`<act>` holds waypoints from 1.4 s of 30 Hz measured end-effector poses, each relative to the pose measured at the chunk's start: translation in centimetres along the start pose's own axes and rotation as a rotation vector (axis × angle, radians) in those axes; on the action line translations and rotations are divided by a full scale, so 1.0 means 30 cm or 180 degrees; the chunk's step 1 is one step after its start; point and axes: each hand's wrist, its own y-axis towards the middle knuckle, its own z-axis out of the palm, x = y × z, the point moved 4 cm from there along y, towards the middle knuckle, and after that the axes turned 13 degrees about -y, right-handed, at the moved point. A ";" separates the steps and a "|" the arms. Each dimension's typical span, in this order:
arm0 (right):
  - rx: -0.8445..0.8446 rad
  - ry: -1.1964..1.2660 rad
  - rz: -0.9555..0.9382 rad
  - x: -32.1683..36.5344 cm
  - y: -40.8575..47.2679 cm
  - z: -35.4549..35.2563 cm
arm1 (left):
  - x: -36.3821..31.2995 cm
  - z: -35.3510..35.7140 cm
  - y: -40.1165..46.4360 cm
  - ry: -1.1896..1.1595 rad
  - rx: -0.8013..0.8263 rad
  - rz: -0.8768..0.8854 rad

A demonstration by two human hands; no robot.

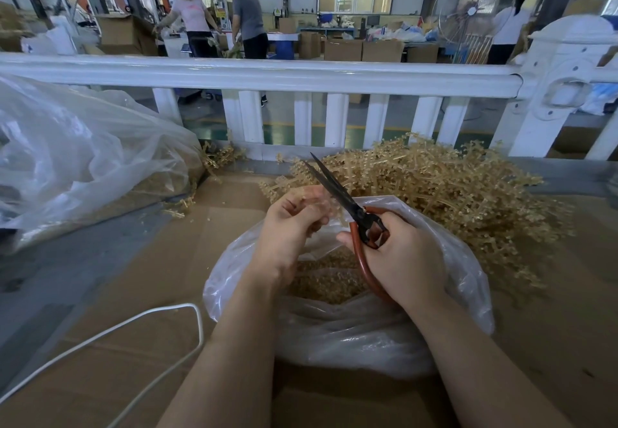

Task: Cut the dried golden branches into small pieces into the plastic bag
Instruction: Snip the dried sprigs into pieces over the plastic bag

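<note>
Right hand grips open scissors; left hand pinches a branch over the plastic bag.

Flattened brown cardboard spread over a grey work surface, grey showing at 9 o'clock and along the far edge. Sitting right on the cardboard: open clear plastic bag dead centre, cut golden bits inside. Big heap of dried golden branches at 2 o'clock, touching the bag's far side. Second, bigger plastic bag at 10 o'clock, a few loose sprigs just beside it. White cord looping across at 7 o'clock.
</note>
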 end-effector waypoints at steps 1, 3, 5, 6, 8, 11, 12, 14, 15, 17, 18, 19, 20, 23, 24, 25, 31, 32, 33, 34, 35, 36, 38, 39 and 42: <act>0.0025 -0.0017 -0.0009 0.002 0.001 0.000 | 0.000 -0.001 0.000 -0.0059 0.0009 -0.0018; 0.0105 -0.0059 -0.0024 0.004 0.000 0.000 | 0.000 -0.002 -0.003 -0.0258 0.0052 -0.0127; 0.0132 -0.0072 -0.0023 0.005 0.001 0.000 | -0.001 -0.003 -0.003 -0.0333 0.0067 -0.0246; 0.0141 -0.0078 -0.0021 0.005 0.002 -0.001 | 0.000 -0.004 -0.003 -0.0330 0.0055 -0.0275; 0.0148 -0.0094 -0.0021 0.007 0.003 -0.001 | -0.001 -0.004 -0.001 -0.0368 0.0016 -0.0260; 0.0183 -0.0073 0.0024 0.008 0.003 -0.003 | -0.001 0.001 -0.003 -0.0453 0.0028 -0.0215; 0.0206 -0.0065 0.0057 0.007 0.003 -0.004 | -0.002 0.000 -0.004 -0.0470 0.0023 -0.0218; 0.0240 -0.0067 0.0084 0.005 0.002 -0.003 | 0.001 -0.005 -0.001 -0.0538 -0.0010 -0.0231; 0.0252 -0.0074 0.0067 0.005 0.002 -0.003 | 0.002 -0.008 0.001 -0.0575 -0.0020 -0.0227; 0.0322 -0.0109 0.0024 0.010 0.003 -0.006 | 0.001 -0.013 0.002 -0.0606 0.0002 -0.0198; 0.0391 -0.0120 0.0009 0.012 0.004 -0.005 | -0.001 -0.014 0.002 -0.0602 0.0021 -0.0179; 0.0466 -0.0125 -0.0002 0.012 0.004 -0.002 | -0.002 -0.015 0.002 -0.0599 0.0045 -0.0155; 0.0538 -0.0138 -0.0006 0.012 0.005 0.002 | -0.004 -0.016 0.000 -0.0599 0.0066 -0.0142; 0.0676 -0.0205 0.0015 0.008 0.005 0.011 | -0.003 -0.021 0.001 -0.0624 0.0110 -0.0114; 0.0697 -0.0228 0.0025 0.007 0.006 0.013 | -0.003 -0.023 0.001 -0.0639 0.0129 -0.0118; 0.0712 -0.0250 0.0033 0.006 0.007 0.014 | -0.002 -0.023 0.001 -0.0656 0.0156 -0.0121; 0.0742 -0.0341 0.0070 0.006 0.009 0.021 | 0.010 -0.031 0.007 -0.0780 0.0149 -0.0167; 0.0734 -0.0340 0.0077 0.005 0.008 0.022 | 0.011 -0.033 0.009 -0.0805 0.0138 -0.0188; 0.0712 -0.0343 0.0080 0.005 0.008 0.021 | 0.011 -0.034 0.009 -0.0833 0.0128 -0.0211; 0.0687 -0.0353 0.0077 0.005 0.009 0.020 | 0.009 -0.035 0.009 -0.0866 0.0115 -0.0229; 0.0668 -0.0372 0.0068 0.006 0.009 0.018 | 0.009 -0.036 0.009 -0.0899 0.0095 -0.0246; 0.0661 -0.0399 0.0058 0.006 0.010 0.018 | 0.008 -0.037 0.010 -0.0925 0.0064 -0.0264; 0.0641 -0.0455 0.0036 0.006 0.011 0.017 | 0.010 -0.036 0.010 -0.0947 -0.0002 -0.0289; 0.0610 -0.0481 0.0026 0.006 0.010 0.015 | 0.010 -0.036 0.009 -0.0958 -0.0018 -0.0296; 0.0553 -0.0538 0.0027 0.007 0.009 0.010 | 0.011 -0.033 0.008 -0.0980 -0.0020 -0.0307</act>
